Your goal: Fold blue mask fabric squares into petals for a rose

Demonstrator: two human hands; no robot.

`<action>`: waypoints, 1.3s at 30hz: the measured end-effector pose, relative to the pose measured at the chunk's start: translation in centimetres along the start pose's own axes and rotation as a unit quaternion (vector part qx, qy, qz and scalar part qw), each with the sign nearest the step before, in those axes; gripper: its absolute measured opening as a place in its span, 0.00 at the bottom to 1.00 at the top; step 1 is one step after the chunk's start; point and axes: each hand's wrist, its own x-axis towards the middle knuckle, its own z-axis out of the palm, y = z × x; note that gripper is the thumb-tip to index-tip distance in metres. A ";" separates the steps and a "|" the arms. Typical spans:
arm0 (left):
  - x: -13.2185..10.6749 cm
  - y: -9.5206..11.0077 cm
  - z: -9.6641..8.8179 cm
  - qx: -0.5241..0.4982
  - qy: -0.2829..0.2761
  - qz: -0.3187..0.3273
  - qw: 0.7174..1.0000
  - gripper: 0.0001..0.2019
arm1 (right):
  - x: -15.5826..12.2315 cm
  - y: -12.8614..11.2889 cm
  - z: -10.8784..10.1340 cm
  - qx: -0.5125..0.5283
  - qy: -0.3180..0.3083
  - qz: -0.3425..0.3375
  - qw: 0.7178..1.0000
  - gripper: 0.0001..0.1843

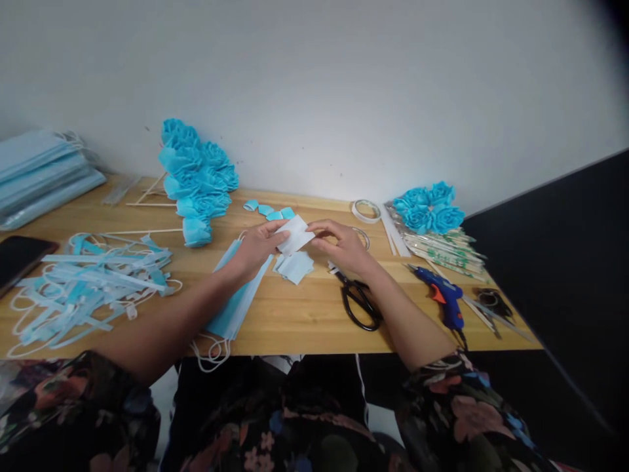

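Note:
Both my hands meet over the middle of a wooden table. My left hand and my right hand pinch a small pale square of mask fabric between thumbs and fingers, one at each side, just above the tabletop. Under it lies a small stack of cut light-blue squares. A whole blue face mask lies beneath my left forearm, its ear loop hanging over the front edge. Black scissors rest by my right wrist.
Blue fabric flowers stand at the back left, more at the back right on wrapped sticks. Cut strips and ear loops pile at left, mask packs and a phone beyond. A blue glue gun and tape roll lie right.

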 end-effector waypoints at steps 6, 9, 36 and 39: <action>-0.3 0.3 0.4 0.016 -0.002 0.004 1.000 0.22 | 0.0 0.1 0.4 0.001 0.010 -0.020 1.000 0.04; -0.2 0.2 0.4 0.012 0.011 0.002 1.000 0.21 | 0.0 0.0 0.5 0.002 0.018 -0.019 1.000 0.03; -0.4 0.3 0.6 0.256 0.036 0.132 0.957 0.18 | 0.0 -0.7 1.2 0.015 0.015 0.046 0.999 0.07; -0.4 0.4 0.6 0.277 0.053 0.134 0.950 0.17 | 0.0 -0.7 1.2 0.012 0.016 0.049 0.999 0.07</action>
